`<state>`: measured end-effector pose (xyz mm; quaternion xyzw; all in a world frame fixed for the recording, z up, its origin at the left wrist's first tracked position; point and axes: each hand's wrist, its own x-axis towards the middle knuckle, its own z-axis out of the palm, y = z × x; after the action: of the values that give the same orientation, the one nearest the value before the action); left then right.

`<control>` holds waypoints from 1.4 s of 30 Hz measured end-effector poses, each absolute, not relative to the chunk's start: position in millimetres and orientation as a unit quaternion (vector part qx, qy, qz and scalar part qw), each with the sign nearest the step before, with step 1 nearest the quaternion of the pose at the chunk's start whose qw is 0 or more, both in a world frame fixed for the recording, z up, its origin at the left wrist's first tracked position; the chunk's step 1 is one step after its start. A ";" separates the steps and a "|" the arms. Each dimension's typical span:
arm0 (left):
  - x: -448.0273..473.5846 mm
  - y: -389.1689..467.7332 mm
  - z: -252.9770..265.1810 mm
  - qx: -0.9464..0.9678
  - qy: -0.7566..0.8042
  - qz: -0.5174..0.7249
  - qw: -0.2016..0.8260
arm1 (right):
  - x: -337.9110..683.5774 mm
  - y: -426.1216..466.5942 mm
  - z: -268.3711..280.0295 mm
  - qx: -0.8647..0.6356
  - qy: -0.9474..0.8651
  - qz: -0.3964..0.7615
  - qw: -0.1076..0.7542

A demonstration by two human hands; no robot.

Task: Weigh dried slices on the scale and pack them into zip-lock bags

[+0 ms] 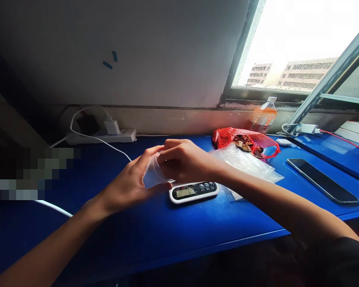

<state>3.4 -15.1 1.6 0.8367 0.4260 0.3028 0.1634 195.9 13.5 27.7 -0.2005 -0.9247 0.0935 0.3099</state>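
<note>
My left hand (128, 179) is curled around a clear plastic bag (151, 173), thumb and fingers on either side of its opening. My right hand (187, 159) is closed, its bent fingertips at the mouth of that bag. Whatever those fingertips hold, if anything, is hidden. Just below my hands lies a white digital kitchen scale (194, 193), its display and buttons showing and its far part covered by my right hand. A red plastic bag (227, 135) stands open behind my right forearm, with dried brown slices (247, 143) inside. Flat clear plastic bags (248, 165) lie in front of it.
On the blue table (179, 239), a phone (323, 181) lies at the right. An orange-labelled bottle (265, 115) stands by the window. A power strip (127, 135) with a white charger (112, 126) and cable sits against the wall at the left.
</note>
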 end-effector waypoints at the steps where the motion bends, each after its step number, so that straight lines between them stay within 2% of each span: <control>1: 3.7 -14.6 0.9 0.836 0.425 0.305 0.167 | 192.0 15.4 28.2 -0.209 -0.927 0.092 0.298; 6: 2.8 -12.6 0.9 0.800 0.430 0.360 0.212 | 173.7 17.4 31.6 -0.290 -0.898 0.102 0.316; 11: -0.4 -12.1 0.8 0.763 0.426 0.413 0.255 | 161.5 17.6 33.0 -0.348 -0.803 0.146 0.462; 15: 1.1 -12.8 -2.6 0.759 0.434 0.412 0.257 | 154.7 26.6 28.7 -0.347 -0.753 0.203 0.521; 19: 1.3 -12.7 -2.8 0.752 0.440 0.416 0.260 | 156.6 26.4 26.2 -0.325 -0.726 0.239 0.557; 22: -4.7 -11.6 2.0 0.752 0.417 0.440 0.260 | 173.0 16.4 21.9 -0.274 -0.759 0.196 0.558; 24: -9.6 -12.1 7.3 0.741 0.392 0.471 0.275 | 189.4 7.9 14.9 -0.228 -0.809 0.146 0.521; 27: -11.0 -16.7 14.0 0.693 0.363 0.513 0.353 | 211.1 -2.6 0.2 -0.187 -0.857 0.092 0.471; 29: -6.4 -21.2 15.4 0.654 0.349 0.509 0.438 | 219.3 -7.0 -8.4 -0.183 -0.859 0.086 0.471; 32: 4.1 -27.2 13.5 0.600 0.307 0.465 0.574 | 223.6 -11.5 -14.2 -0.175 -0.838 0.143 0.497; 34: 9.1 -30.8 12.3 0.582 0.289 0.449 0.613 | 224.6 -14.5 -13.6 -0.197 -0.804 0.190 0.528; 36: 11.6 -35.2 12.8 0.607 0.296 0.445 0.588 | 225.4 -17.7 -11.1 -0.234 -0.761 0.224 0.562; 39: 14.4 -44.0 16.1 0.684 0.332 0.436 0.481 | 225.4 -21.4 -7.3 -0.263 -0.709 0.257 0.603; 42: 18.8 -51.1 18.7 0.723 0.379 0.402 0.414 | 222.9 -22.9 -5.7 -0.265 -0.676 0.248 0.641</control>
<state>18.8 -51.1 18.7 0.7234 0.3791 0.4018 0.4141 222.9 -22.9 -5.7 -0.2649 -0.6758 0.2484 0.6415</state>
